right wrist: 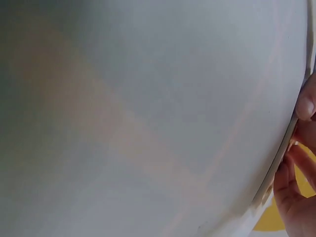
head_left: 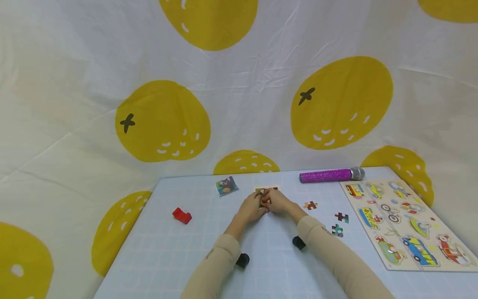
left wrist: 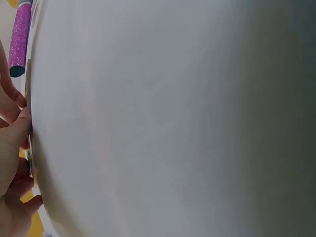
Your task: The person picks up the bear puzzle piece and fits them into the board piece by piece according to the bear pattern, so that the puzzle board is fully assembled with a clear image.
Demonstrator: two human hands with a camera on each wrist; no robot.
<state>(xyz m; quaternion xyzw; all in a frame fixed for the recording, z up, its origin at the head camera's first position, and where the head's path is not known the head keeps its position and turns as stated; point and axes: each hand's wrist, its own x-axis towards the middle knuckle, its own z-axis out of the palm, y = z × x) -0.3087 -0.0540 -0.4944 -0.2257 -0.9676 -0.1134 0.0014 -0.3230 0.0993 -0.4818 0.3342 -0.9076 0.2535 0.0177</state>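
Both hands meet over a small jigsaw puzzle (head_left: 277,188) with a pale border, lying on the table. My left hand (head_left: 252,207) grips its left and near edge, the thumb pressed to the rim in the left wrist view. Fingers of my right hand (head_left: 277,201) curl over the puzzle's near part and seem to pinch a puzzle piece (head_left: 265,202), mostly hidden by the fingers. To the right lie loose jigsaw pieces: an orange-brown one (head_left: 310,205), a dark brown one (head_left: 342,217) and a green one (head_left: 337,230).
A picture card (head_left: 226,186) with a bear and a red block (head_left: 182,215) lie to the left. The purple glitter microphone (head_left: 330,175) is at the back right. A wooden vehicle peg board (head_left: 405,228) covers the table's right side. Yellow-patterned cloth (head_left: 246,116) hangs behind.
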